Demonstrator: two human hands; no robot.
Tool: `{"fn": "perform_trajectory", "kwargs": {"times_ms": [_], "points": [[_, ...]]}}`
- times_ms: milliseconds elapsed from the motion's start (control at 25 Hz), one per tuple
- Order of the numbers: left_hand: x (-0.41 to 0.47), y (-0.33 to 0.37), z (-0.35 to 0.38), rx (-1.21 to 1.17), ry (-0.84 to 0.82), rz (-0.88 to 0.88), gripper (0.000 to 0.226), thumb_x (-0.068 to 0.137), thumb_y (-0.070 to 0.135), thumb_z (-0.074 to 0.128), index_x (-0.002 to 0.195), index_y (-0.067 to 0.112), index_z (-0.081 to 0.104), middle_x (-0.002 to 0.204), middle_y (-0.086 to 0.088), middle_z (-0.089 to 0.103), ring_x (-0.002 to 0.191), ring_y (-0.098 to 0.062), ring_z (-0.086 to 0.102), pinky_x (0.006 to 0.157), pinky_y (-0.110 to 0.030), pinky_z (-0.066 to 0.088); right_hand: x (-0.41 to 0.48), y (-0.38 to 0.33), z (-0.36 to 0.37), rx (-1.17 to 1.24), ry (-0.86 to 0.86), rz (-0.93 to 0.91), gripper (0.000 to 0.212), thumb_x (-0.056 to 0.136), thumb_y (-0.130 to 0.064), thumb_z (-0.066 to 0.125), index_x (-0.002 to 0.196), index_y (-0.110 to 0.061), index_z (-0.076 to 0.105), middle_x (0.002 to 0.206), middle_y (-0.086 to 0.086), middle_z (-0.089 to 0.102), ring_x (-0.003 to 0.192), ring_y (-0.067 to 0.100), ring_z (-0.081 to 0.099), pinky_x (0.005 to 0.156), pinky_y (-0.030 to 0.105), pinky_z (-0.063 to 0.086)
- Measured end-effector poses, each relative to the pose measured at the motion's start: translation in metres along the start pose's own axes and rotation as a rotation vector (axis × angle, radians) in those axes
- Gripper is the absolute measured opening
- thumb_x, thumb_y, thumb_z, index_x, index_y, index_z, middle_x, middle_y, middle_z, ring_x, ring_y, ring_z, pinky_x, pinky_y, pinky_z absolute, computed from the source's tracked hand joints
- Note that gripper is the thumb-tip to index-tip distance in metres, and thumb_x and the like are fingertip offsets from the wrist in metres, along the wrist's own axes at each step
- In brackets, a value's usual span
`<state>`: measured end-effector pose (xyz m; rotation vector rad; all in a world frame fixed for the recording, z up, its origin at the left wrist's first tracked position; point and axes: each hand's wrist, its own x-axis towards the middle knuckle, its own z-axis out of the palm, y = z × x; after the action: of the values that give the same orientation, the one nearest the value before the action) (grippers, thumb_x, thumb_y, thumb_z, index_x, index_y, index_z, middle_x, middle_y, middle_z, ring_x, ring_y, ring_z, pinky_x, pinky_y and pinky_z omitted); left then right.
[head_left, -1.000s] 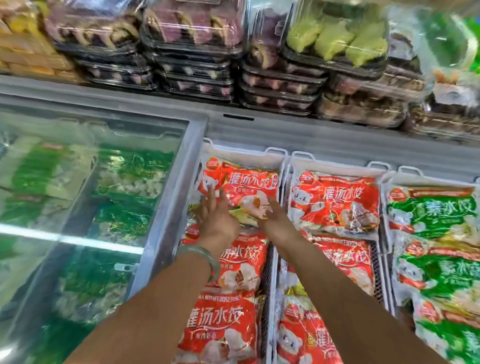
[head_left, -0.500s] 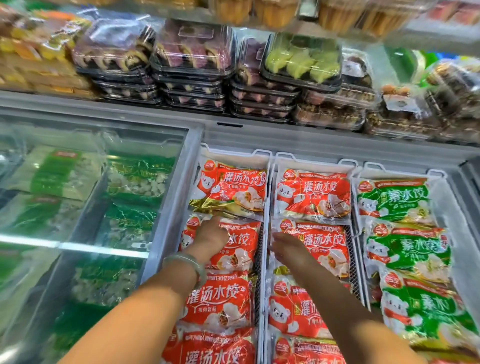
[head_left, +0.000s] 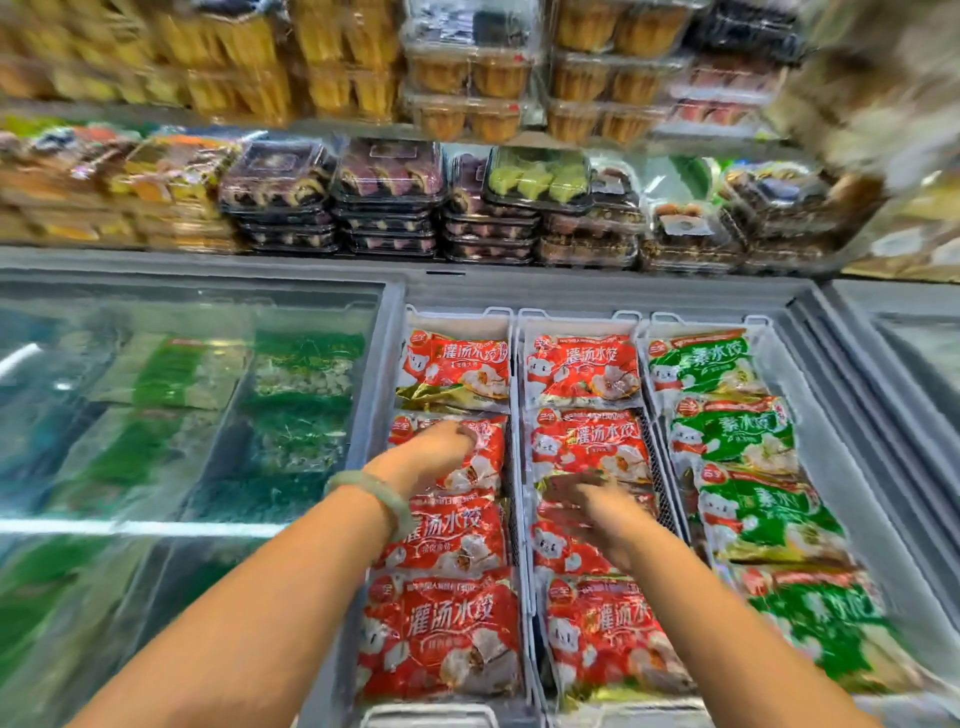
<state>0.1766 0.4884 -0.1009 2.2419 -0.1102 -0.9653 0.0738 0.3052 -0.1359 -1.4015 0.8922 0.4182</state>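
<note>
Both hands have come back from the topmost red bag of the left basket (head_left: 457, 318), where they lay together a second ago, and they are now apart, one over each basket. The left hand (head_left: 428, 453), with a pale green bracelet (head_left: 385, 493) at its wrist, rests on the second red dumpling bag (head_left: 485, 460) in that basket. Its fingers bend down onto the upper part of the bag, but motion blur makes it impossible to tell whether they grip the plastic or only press it. The right hand (head_left: 595, 508) is palm down over the third red bag (head_left: 563, 548) of the middle basket (head_left: 576, 318). Its fingers are stretched out and somewhat spread, apparently just touching the bag and holding nothing. Green bags (head_left: 727, 434) fill the basket to the right. On the left, a closed glass lid (head_left: 182, 384) covers more of the freezer. Stacked clear trays (head_left: 389, 179) of rolled cakes stand on the ledge behind.
</note>
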Motion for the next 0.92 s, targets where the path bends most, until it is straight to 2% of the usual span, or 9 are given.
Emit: {"fn": "perform_trajectory", "kwargs": {"times_ms": [80,160,240,320,400,480,560,760,920], "points": [[-0.022,0.004,0.005,0.002,-0.023,0.042,0.017,0.096,0.010,0.038,0.097,0.011,0.055,0.096,-0.006,0.054,0.088,-0.019,0.052,0.071,-0.027,0.043,-0.032,0.014,-0.009,0.000,-0.027,-0.013,0.014,0.098,-0.012,0.046,0.102,-0.010,0.060,0.103,0.010,0.070,0.088,0.024,0.066,0.067,0.029,0.053],[-0.040,0.014,0.013,-0.012,-0.051,0.072,0.014,0.095,0.011,0.042,0.091,0.013,0.056,0.093,-0.005,0.056,0.077,-0.015,0.052,0.060,-0.021,0.040,-0.056,0.028,-0.025,0.008,-0.020,-0.032,0.013,0.097,-0.014,0.049,0.099,-0.010,0.061,0.093,0.006,0.070,0.078,0.019,0.064,0.058,0.024,0.051],[-0.056,0.027,0.026,-0.067,-0.066,0.085,0.018,0.096,0.010,0.042,0.083,0.013,0.054,0.085,-0.005,0.056,0.066,-0.011,0.049,0.058,-0.020,0.041,-0.076,0.046,-0.047,0.015,0.035,-0.052,0.015,0.096,-0.018,0.051,0.101,-0.009,0.062,0.087,0.003,0.069,0.071,0.015,0.062,0.056,0.022,0.048],[-0.075,0.040,0.039,-0.104,-0.114,0.100,0.018,0.097,0.010,0.041,0.098,0.005,0.059,0.098,-0.015,0.062,0.074,-0.017,0.055,0.065,-0.023,0.044,-0.093,0.066,-0.073,0.060,0.100,-0.061,0.021,0.095,-0.020,0.053,0.107,-0.006,0.061,0.085,0.003,0.069,0.064,0.013,0.059,0.053,0.022,0.045],[-0.094,0.056,0.055,-0.033,-0.170,0.149,0.024,0.099,0.012,0.039,0.111,0.002,0.058,0.116,-0.016,0.060,0.092,-0.021,0.059,0.069,-0.023,0.044,-0.116,0.084,-0.099,0.111,0.137,-0.069,0.017,0.096,-0.019,0.051,0.101,-0.006,0.061,0.081,0.004,0.065,0.059,0.012,0.053,0.051,0.022,0.039],[-0.109,0.071,0.070,0.001,-0.192,0.177,0.022,0.100,0.016,0.038,0.107,0.007,0.057,0.119,-0.010,0.059,0.100,-0.019,0.058,0.079,-0.027,0.046,-0.136,0.098,-0.122,0.115,0.167,-0.083,0.014,0.096,-0.017,0.050,0.095,-0.008,0.060,0.080,0.004,0.061,0.059,0.013,0.050,0.054,0.023,0.038],[-0.123,0.088,0.092,0.006,-0.200,0.204,0.027,0.101,0.016,0.036,0.117,0.006,0.054,0.123,-0.007,0.058,0.106,-0.018,0.055,0.079,-0.026,0.045,-0.161,0.115,-0.148,0.111,0.206,-0.103,0.013,0.096,-0.019,0.051,0.099,-0.010,0.060,0.081,0.003,0.062,0.062,0.014,0.052,0.055,0.023,0.042],[-0.163,0.140,0.195,-0.046,-0.298,0.244,0.021,0.101,0.015,0.035,0.112,0.011,0.052,0.114,-0.005,0.056,0.094,-0.014,0.053,0.074,-0.025,0.043,-0.228,0.177,-0.243,0.112,0.334,-0.101,0.012,0.095,-0.023,0.051,0.096,-0.017,0.061,0.090,0.003,0.065,0.072,0.015,0.059,0.060,0.023,0.044],[-0.191,0.176,0.296,-0.016,-0.381,0.241,0.034,0.100,0.024,0.036,0.127,0.009,0.052,0.108,0.001,0.061,0.080,-0.009,0.053,0.064,-0.021,0.040,-0.281,0.237,-0.325,0.084,0.445,-0.080,0.014,0.094,-0.028,0.052,0.099,-0.018,0.060,0.091,0.001,0.067,0.068,0.013,0.058,0.059,0.021,0.044]]}}
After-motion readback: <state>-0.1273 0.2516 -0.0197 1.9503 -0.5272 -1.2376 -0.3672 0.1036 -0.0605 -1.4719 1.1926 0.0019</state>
